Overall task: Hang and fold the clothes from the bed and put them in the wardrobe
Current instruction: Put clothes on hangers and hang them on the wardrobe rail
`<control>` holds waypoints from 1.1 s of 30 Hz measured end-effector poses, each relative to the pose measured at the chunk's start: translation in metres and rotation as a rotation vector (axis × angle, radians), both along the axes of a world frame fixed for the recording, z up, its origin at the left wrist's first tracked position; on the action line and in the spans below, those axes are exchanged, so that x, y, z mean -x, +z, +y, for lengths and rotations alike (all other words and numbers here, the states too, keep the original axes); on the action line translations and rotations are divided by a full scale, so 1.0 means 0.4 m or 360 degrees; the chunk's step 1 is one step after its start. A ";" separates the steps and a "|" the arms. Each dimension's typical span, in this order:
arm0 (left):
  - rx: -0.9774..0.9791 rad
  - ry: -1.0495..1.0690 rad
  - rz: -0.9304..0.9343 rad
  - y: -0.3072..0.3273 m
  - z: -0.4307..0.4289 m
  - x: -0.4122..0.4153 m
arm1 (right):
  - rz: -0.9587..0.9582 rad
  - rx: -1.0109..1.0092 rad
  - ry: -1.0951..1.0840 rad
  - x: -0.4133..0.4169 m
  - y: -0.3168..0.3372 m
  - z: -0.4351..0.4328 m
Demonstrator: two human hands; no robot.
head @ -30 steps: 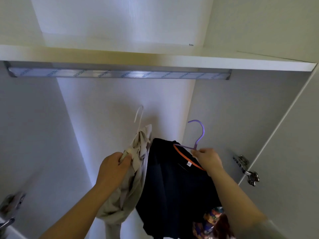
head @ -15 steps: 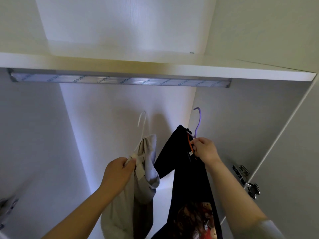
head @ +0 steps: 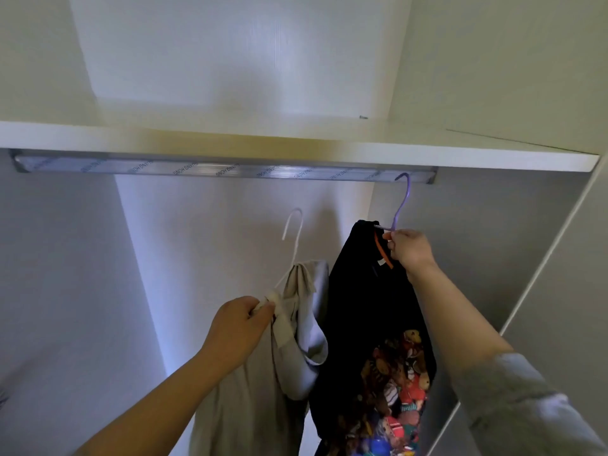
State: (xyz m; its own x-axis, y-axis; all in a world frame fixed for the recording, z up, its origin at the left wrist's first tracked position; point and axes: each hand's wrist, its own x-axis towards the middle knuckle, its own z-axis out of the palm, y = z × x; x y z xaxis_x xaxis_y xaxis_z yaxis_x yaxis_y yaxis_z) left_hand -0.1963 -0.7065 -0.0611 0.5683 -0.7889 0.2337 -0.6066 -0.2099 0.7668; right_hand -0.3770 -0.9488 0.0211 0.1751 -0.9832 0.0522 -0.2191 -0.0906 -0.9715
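Observation:
Inside the wardrobe a metal rail [head: 223,168] runs under a white shelf [head: 296,149]. My right hand [head: 409,250] grips the purple hanger [head: 402,205] that carries a black shirt [head: 365,311] with a colourful print. The purple hook reaches the rail's right end. My left hand [head: 238,327] holds a white hanger [head: 292,238] with a beige garment [head: 286,350] on it, lower and well below the rail.
White wardrobe walls close in on the left, back and right. The open door edge [head: 543,284] slants along the right side. The upper compartment [head: 237,60] sits above the shelf.
My right hand has raised the black shirt until the purple hook meets the rail. My left hand with the beige garment has risen only slightly.

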 end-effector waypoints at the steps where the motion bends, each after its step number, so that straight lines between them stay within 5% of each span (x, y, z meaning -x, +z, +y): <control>1: 0.0014 -0.0007 -0.0016 0.010 -0.010 0.003 | -0.0005 0.0019 -0.0016 0.006 0.012 -0.027; 27: -0.0047 0.0053 -0.0086 -0.011 -0.173 0.075 | 0.0682 0.0199 0.0054 -0.017 0.052 -0.270; 30: -0.0048 0.0029 -0.0090 -0.021 -0.170 0.080 | 0.0803 0.0505 -0.0041 0.003 0.043 -0.213; 33: -0.0032 0.0001 -0.0110 -0.026 -0.158 0.071 | 0.0576 0.0963 0.0097 0.017 0.014 -0.107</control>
